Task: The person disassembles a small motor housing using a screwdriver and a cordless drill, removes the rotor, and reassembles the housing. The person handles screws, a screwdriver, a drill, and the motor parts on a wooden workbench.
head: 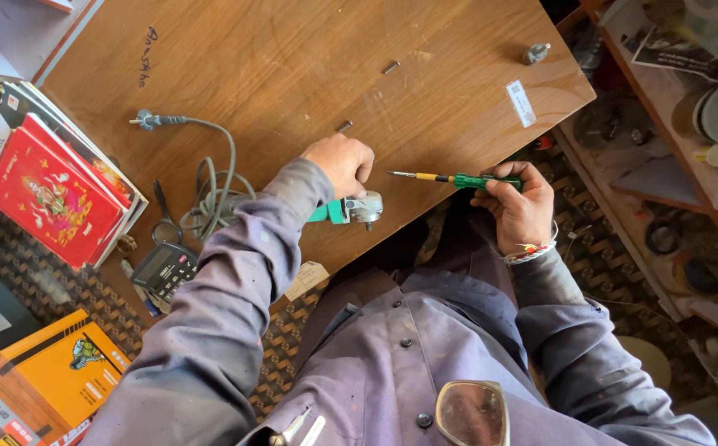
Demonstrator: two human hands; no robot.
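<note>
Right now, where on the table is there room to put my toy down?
The wooden table is bare in the middle top, between the plug and the small bolt. It is crowded left, around the books, cord and calculator.

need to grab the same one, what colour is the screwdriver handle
Green, with a yellow collar; the screwdriver shows best in the head view.

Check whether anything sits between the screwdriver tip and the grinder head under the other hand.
Nothing visible does. The right hand holds the green screwdriver, tip pointing toward the left hand, which rests on the angle grinder. Only bare wooden table shows between tip and grinder.
</note>
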